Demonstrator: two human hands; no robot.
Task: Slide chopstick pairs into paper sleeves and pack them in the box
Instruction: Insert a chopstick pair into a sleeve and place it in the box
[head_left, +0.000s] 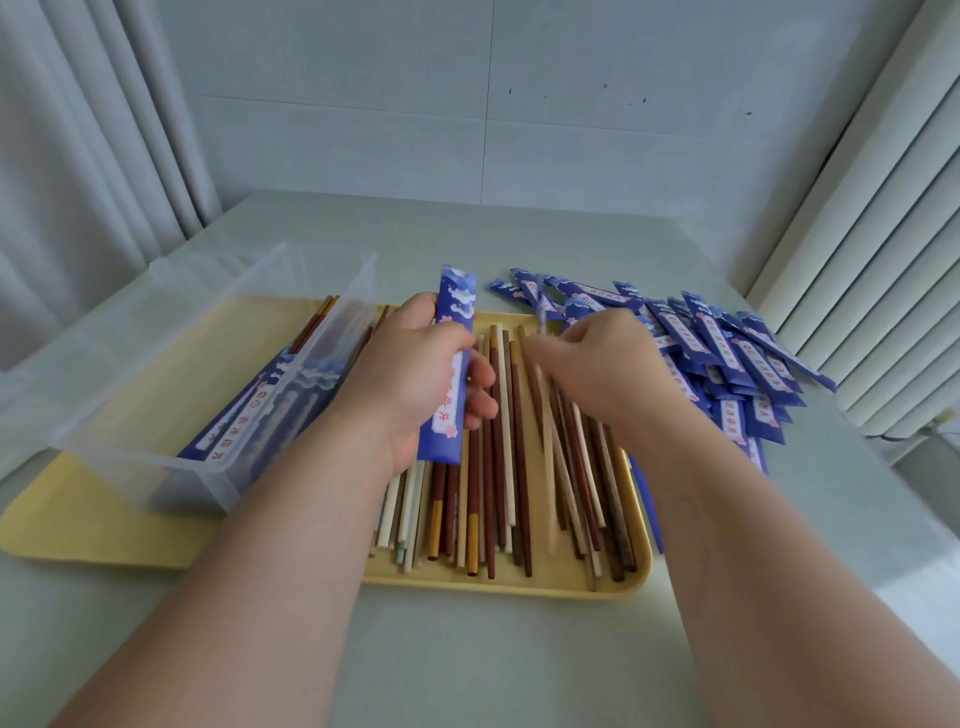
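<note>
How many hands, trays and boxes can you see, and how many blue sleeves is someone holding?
Hands: 2, left hand and right hand
Trays: 1, yellow tray
Boxes: 1, clear box
Held sleeves: 1, blue sleeve in the left hand
Total: 5
The loose chopsticks and the sleeve pile overlap too much to count.
</note>
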